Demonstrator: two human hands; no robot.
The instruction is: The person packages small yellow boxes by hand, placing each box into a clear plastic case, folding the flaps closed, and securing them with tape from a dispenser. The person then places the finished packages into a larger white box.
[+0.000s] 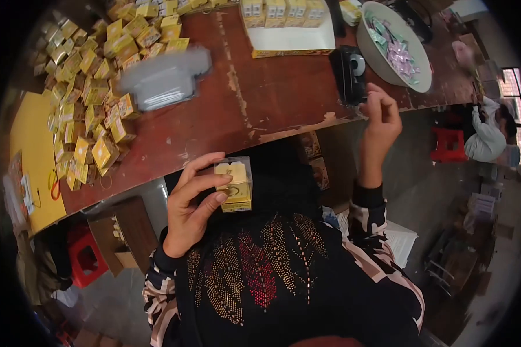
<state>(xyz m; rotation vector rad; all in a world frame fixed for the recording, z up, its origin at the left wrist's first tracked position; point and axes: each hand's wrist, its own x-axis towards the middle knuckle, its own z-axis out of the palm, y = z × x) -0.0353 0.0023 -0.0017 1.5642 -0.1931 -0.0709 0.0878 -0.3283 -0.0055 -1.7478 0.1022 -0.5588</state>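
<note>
My left hand [192, 202] is closed around a small yellow box [237, 194] with a clear plastic upper part, held in front of my chest below the table edge. Its thumb and fingers grip the box's left side. My right hand [383, 111] is raised at the table's front edge, just right of a black tape dispenser [348, 84] with a pale roll in it. The thumb and index finger are pinched together. Whatever lies between those fingertips is too small to make out.
Many small yellow boxes [95, 95] lie heaped on the red table [283, 87] at left. Clear plastic packaging [167, 87] lies beside them. A white tray [292, 43] holds boxes in rows. A bowl [373, 58] contains wrapped packets. Another person [486, 136] sits at far right.
</note>
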